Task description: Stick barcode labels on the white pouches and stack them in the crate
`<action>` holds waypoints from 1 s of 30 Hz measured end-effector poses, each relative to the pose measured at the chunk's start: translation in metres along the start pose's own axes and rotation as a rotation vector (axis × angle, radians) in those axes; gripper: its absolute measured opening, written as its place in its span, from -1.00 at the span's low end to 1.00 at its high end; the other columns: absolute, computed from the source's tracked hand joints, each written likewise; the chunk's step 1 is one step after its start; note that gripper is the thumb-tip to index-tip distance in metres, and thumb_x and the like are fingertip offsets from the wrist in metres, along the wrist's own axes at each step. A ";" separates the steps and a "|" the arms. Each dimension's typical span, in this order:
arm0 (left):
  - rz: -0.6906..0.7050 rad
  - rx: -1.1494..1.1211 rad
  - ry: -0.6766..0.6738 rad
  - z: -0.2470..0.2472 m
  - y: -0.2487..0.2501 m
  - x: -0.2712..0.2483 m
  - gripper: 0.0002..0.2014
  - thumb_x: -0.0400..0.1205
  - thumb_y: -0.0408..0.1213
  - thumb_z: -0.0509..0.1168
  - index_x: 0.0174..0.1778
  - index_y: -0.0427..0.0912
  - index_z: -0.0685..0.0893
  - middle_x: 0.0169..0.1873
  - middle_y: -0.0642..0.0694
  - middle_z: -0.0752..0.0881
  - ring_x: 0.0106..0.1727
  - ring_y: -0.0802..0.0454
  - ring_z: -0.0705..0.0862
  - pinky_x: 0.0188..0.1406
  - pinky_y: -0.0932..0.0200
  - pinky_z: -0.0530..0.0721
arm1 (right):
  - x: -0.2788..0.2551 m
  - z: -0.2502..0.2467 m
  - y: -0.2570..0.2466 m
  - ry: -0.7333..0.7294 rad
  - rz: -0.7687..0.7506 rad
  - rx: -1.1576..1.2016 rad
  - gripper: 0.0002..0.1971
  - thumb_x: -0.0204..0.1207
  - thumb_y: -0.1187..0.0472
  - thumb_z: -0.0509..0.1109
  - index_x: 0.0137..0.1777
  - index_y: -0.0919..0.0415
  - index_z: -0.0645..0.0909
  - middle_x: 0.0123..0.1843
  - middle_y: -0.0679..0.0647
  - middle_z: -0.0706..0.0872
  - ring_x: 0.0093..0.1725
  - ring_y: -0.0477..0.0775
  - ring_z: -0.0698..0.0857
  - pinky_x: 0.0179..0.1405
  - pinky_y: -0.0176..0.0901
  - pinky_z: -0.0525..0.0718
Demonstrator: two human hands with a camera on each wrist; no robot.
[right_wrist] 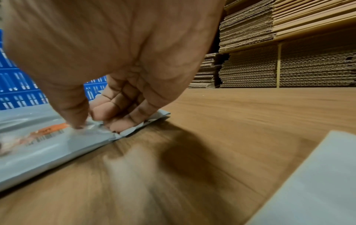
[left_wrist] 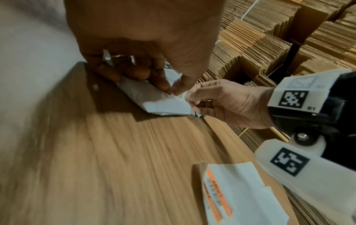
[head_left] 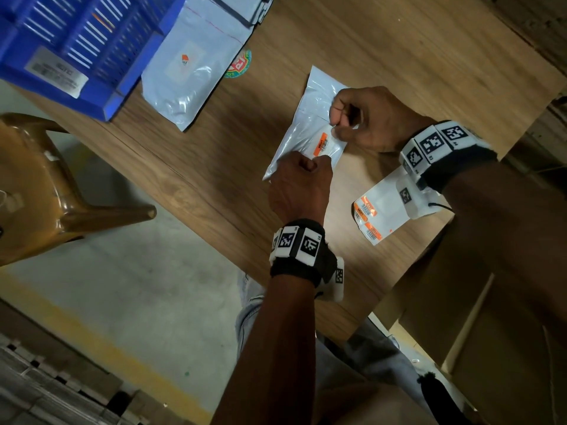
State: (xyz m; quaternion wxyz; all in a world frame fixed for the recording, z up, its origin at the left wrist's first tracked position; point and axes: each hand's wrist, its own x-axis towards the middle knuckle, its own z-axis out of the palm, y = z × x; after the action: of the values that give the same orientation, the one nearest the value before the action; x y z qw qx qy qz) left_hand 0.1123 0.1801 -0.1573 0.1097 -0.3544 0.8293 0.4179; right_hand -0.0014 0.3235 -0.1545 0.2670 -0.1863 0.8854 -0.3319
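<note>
Nearest to the camera, two forearms with tagged wristbands, reaching out over the wooden table (head_left: 214, 167). Left hand (head_left: 299, 188) with fingers curled, pinching the near end of the barcode label (head_left: 325, 145); right hand (head_left: 365, 118) likewise curled, thumb and finger pinching the far end of the same label. Label stretched between both hands, orange stripe visible, lying over the near half of the white pouch (head_left: 306, 124), which rests flat on the table, long axis from near-left to far-right. Probably being laid down and not yet smoothed; whether fully stuck, cannot tell. Label sheet (head_left: 371, 210) near the right wrist, on the right. Second white pouch (head_left: 190, 72) far left, beside the blue crate (head_left: 76, 41). Crate well apart on the far left, so left hand nearer for stacking.
</note>
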 end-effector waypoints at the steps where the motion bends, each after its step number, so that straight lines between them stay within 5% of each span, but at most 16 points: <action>1: 0.008 0.011 0.008 0.000 0.001 0.000 -0.72 0.58 0.12 0.36 -0.32 0.03 0.62 -0.19 0.12 0.71 -0.18 0.12 0.59 -0.27 0.26 0.38 | 0.000 0.001 0.000 0.009 0.009 0.009 -0.85 0.51 0.20 0.61 -0.04 0.16 0.69 -0.22 0.00 0.75 -0.22 -0.11 0.70 -0.08 -0.29 0.66; 6: 0.063 0.044 0.026 0.001 -0.001 0.001 -0.74 0.66 -0.02 0.29 -0.17 -0.11 0.72 -0.03 -0.03 0.75 -0.02 -0.02 0.72 -0.16 0.21 0.44 | 0.002 0.006 0.000 0.044 0.018 0.011 -0.85 0.54 0.14 0.59 -0.13 0.10 0.66 -0.25 0.03 0.76 -0.23 -0.01 0.72 -0.08 -0.12 0.71; 10: 0.039 0.026 0.017 0.001 0.001 0.000 -0.67 0.67 0.06 0.27 -0.16 -0.12 0.75 -0.10 0.01 0.71 -0.11 0.04 0.64 -0.16 0.21 0.42 | 0.001 0.006 0.000 0.061 0.030 0.040 -0.82 0.53 0.10 0.60 -0.13 0.13 0.66 -0.25 0.04 0.75 -0.25 -0.03 0.70 -0.12 -0.19 0.68; 20: 0.063 0.035 -0.003 -0.001 0.000 0.000 -0.73 0.60 0.06 0.37 -0.14 -0.07 0.77 -0.04 0.03 0.78 0.03 0.01 0.73 -0.12 0.25 0.41 | -0.005 0.008 0.001 0.045 0.007 0.050 -0.85 0.50 0.36 0.53 -0.02 0.18 0.64 -0.19 0.13 0.72 -0.19 0.08 0.69 -0.08 -0.13 0.66; 24: 0.058 0.024 -0.051 -0.006 0.001 -0.001 -0.78 0.54 -0.03 0.40 -0.13 -0.13 0.76 -0.11 0.03 0.79 -0.12 0.08 0.68 -0.16 0.26 0.50 | -0.007 0.010 -0.004 0.075 0.059 0.057 -0.79 0.46 0.42 0.44 0.03 0.15 0.66 -0.18 0.17 0.71 -0.20 0.08 0.67 -0.09 -0.11 0.62; 27: 0.077 -0.019 -0.072 -0.013 -0.002 0.000 -0.84 0.50 -0.11 0.43 -0.28 -0.10 0.66 -0.24 0.05 0.76 -0.20 0.07 0.70 -0.24 0.34 0.58 | -0.011 0.013 -0.007 0.243 0.081 0.080 -0.83 0.52 0.36 0.43 0.08 0.16 0.67 -0.12 0.13 0.71 -0.17 0.00 0.65 -0.07 -0.15 0.63; 29: 0.108 -0.082 -0.014 -0.020 -0.006 0.003 -0.83 0.52 -0.18 0.45 -0.25 -0.12 0.59 -0.25 0.02 0.73 -0.25 0.08 0.65 -0.37 0.51 0.50 | -0.013 0.016 -0.007 0.436 0.118 0.022 -0.82 0.56 0.27 0.41 0.14 0.12 0.64 0.02 0.09 0.67 -0.06 -0.03 0.60 0.02 -0.17 0.58; 30: 0.122 -0.101 0.019 -0.025 -0.006 0.006 -0.82 0.54 -0.18 0.45 -0.17 -0.16 0.60 -0.21 -0.02 0.71 -0.24 0.06 0.63 -0.34 0.45 0.54 | -0.014 0.019 -0.006 0.511 0.167 -0.013 -0.77 0.58 0.22 0.41 0.22 0.10 0.63 0.12 0.09 0.64 0.04 -0.04 0.58 0.09 -0.20 0.53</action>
State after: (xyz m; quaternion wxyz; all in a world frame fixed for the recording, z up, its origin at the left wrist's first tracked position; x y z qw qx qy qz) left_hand 0.1151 0.1561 -0.1481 0.0581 -0.3122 0.8283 0.4617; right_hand 0.0218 0.3170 -0.1570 0.0600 -0.0244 0.9384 -0.3396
